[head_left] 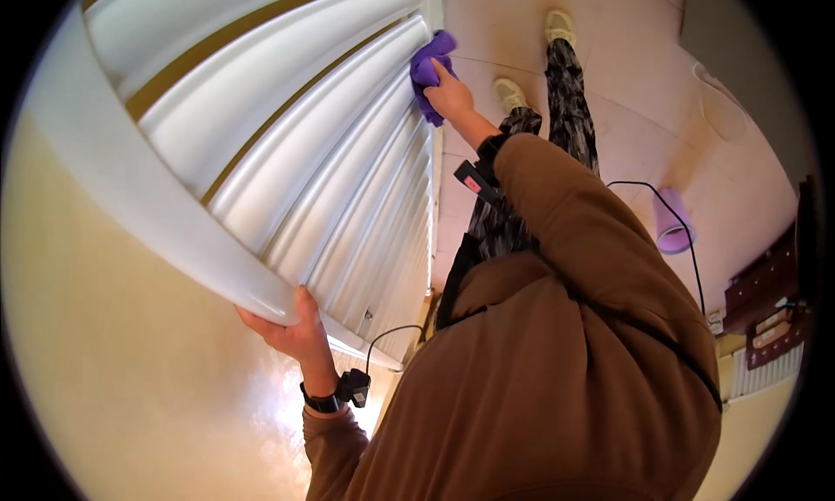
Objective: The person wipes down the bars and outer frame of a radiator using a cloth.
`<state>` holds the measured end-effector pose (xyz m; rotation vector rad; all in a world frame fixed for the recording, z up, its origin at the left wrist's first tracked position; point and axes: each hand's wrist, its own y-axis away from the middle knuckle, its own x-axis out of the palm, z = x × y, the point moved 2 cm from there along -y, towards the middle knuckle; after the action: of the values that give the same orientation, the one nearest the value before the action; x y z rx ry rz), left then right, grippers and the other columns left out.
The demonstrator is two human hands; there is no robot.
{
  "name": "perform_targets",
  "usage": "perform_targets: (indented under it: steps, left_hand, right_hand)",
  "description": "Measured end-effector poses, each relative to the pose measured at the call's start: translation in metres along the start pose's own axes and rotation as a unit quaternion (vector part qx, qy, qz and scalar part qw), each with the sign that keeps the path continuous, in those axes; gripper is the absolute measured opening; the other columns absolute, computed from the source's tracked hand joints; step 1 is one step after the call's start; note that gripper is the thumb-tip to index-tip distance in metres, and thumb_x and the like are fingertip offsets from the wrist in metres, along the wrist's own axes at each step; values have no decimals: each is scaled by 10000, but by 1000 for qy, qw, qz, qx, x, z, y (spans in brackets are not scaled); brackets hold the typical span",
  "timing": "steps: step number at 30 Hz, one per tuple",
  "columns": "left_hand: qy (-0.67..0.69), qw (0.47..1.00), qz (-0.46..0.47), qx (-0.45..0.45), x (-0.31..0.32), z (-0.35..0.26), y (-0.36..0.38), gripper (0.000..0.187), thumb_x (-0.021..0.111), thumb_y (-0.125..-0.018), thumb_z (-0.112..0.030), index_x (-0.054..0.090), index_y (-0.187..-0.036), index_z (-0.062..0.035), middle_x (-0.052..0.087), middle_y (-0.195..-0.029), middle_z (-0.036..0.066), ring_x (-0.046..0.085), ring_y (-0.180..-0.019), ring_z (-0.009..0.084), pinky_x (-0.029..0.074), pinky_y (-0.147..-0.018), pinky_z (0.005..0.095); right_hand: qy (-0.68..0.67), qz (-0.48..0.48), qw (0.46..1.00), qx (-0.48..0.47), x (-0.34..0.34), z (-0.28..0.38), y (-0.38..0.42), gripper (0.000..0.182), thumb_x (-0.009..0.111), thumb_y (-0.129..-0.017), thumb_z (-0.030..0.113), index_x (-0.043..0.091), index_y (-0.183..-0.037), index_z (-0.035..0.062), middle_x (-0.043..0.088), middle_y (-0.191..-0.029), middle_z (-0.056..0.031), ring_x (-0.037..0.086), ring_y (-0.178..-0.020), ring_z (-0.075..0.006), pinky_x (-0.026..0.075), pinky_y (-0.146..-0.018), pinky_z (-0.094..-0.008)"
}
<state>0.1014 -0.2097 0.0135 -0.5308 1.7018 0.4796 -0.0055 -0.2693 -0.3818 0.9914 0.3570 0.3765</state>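
A white radiator (252, 249) with several upright columns fills the upper left of the head view. My left hand (300, 331) grips its top rail, thumb on the near side and fingers curled behind the edge. Low on the radiator, near the floor, my right hand (450, 96) presses a bunched purple cloth (428, 75) against the ends of the columns. Part of the cloth is hidden under the fingers.
A pale tiled floor (635, 92) lies below, with my shoes on it. To the right are a lilac bin (671, 223) on its side, a black cable (687, 223) and dark red furniture (765, 283). A cream wall (113, 327) stands behind the radiator.
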Motion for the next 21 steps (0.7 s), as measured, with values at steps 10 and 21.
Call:
perform_targets:
  steps: [10,21]
  left_hand:
    - [11,999,15,36,-2,-9,-4,679,639,-766,-85,273,-1331,1,417,-1263,175,468,-1102,255,377,-930,344]
    - [34,995,52,80,-4,-46,-15,708,647,-777,-225,272,-1336,-4,384,-1313,201,456,-1149,311,377,-929,355]
  right_hand:
    - [-97,84,979,-156,-27,63,183,676,580,-653,257,411,-1304,193,613,-894,-220,585,-830,-376,464,-752,-410]
    - [-208,113,889,-392,-53,98,291,596,615,-691,76,479,-1263,169,596,-1053,-114,581,-943,-257,447,-820,-296]
